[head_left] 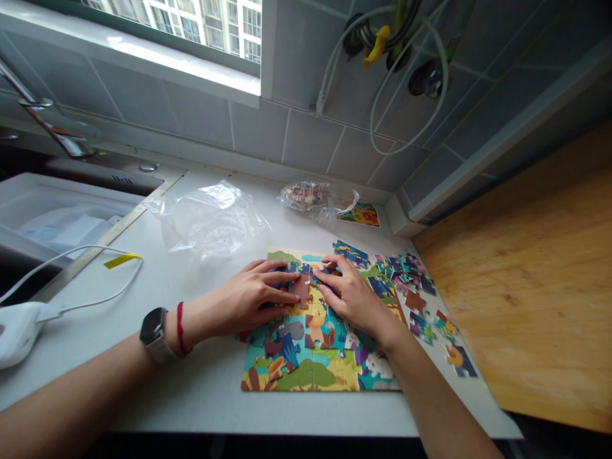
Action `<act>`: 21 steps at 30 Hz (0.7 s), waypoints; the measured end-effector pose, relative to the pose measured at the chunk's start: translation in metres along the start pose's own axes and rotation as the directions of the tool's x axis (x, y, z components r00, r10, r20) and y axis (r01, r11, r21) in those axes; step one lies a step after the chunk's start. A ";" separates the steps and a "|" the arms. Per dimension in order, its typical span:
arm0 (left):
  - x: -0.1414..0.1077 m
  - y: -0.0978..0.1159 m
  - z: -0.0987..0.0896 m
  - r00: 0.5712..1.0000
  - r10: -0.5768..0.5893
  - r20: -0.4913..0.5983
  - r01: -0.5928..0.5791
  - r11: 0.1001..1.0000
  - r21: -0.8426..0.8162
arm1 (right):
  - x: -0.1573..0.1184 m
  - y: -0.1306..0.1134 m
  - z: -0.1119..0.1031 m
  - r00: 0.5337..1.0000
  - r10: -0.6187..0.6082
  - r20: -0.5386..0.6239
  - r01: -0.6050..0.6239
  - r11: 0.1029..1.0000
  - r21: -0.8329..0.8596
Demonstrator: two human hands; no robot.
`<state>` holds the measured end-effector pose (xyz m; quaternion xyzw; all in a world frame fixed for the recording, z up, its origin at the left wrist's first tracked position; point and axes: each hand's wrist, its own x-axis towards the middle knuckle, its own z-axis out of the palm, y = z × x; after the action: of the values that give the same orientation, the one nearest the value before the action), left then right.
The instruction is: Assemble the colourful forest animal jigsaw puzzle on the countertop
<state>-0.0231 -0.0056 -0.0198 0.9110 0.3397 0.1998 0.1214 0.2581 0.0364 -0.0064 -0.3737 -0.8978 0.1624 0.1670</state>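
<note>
A colourful jigsaw puzzle (pixel 310 370) lies on the white counter, with several loose pieces resting on top of it. My left hand (pixel 258 290) lies on its upper left part, fingers spread, fingertips touching a brown piece (pixel 302 290). From the right, my right hand (pixel 351 293) rests on the puzzle with its fingers apart, the fingertips close to those of my left hand. Neither hand visibly grips a piece. To the right of the puzzle, loose pieces (pixel 415 301) are scattered, with a heap (pixel 404 266) above them.
An empty clear bag (pixel 210 220) lies behind my left hand. Farther back are a bag of pieces (pixel 308 196) and a picture card (pixel 363 214). At the left are a sink with a white tub (pixel 29 185), a white device (pixel 19 335) and its cable. Wood (pixel 530 274) borders the right side.
</note>
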 end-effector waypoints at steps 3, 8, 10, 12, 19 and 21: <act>0.000 0.000 0.000 1.000 -0.001 0.000 0.001 1.000 0.003 | 0.000 0.001 0.000 1.000 0.013 0.005 -0.013 1.000 -0.028; 0.000 0.001 0.000 1.000 0.003 -0.022 -0.003 1.000 -0.012 | 0.001 0.003 0.004 1.000 0.011 -0.014 -0.011 0.999 -0.039; 0.000 0.001 -0.001 1.000 -0.002 -0.021 0.002 1.000 -0.016 | 0.001 0.003 0.005 1.000 0.010 -0.020 -0.010 0.999 -0.045; 0.000 0.001 -0.001 1.000 -0.008 -0.009 0.008 1.000 -0.012 | 0.001 0.002 0.005 0.999 0.025 -0.022 -0.026 0.998 -0.056; 0.001 0.001 -0.001 0.999 -0.023 -0.027 0.021 0.998 -0.056 | 0.000 -0.003 0.000 0.996 0.084 -0.018 -0.084 0.996 -0.018; 0.000 -0.001 -0.002 0.998 -0.040 -0.038 0.037 0.997 -0.072 | 0.000 -0.001 -0.001 0.994 0.104 -0.036 -0.102 0.994 0.032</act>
<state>-0.0243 -0.0045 -0.0184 0.8952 0.3521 0.2275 0.1511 0.2581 0.0358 -0.0047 -0.4199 -0.8715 0.1773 0.1809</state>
